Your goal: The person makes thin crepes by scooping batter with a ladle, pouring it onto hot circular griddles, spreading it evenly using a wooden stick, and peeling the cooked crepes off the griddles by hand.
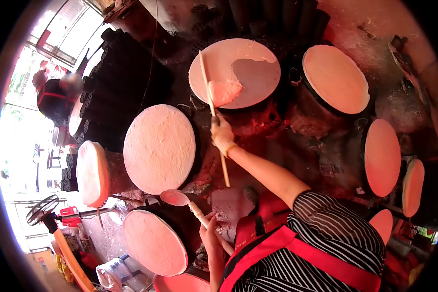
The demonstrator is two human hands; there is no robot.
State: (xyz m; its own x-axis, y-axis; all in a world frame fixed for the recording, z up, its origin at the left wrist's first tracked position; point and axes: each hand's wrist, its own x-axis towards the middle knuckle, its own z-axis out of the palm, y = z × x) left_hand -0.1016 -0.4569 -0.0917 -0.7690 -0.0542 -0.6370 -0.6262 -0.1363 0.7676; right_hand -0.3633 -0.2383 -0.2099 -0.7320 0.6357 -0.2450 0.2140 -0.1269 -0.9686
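Observation:
In the head view, my right hand [222,135] is closed around a long wooden stick [205,80]. The stick's upper part lies across the left side of a round griddle [258,75]. Pale batter [228,53] covers much of that griddle, with a thicker heap beside the stick and a bare grey patch at the right. Lower down, my left hand [209,232] grips the handle of a ladle [175,197]. The ladle's bowl hangs between a large batter-covered round [159,149] and a lower one [155,242].
More coated round griddles stand around me, including one at upper right [336,79] and one at right [382,157]. Dark perforated cylinders [126,82] are stacked at left. Another person [56,97] is at far left, above a fan [43,210]. A red tub [182,283] sits below.

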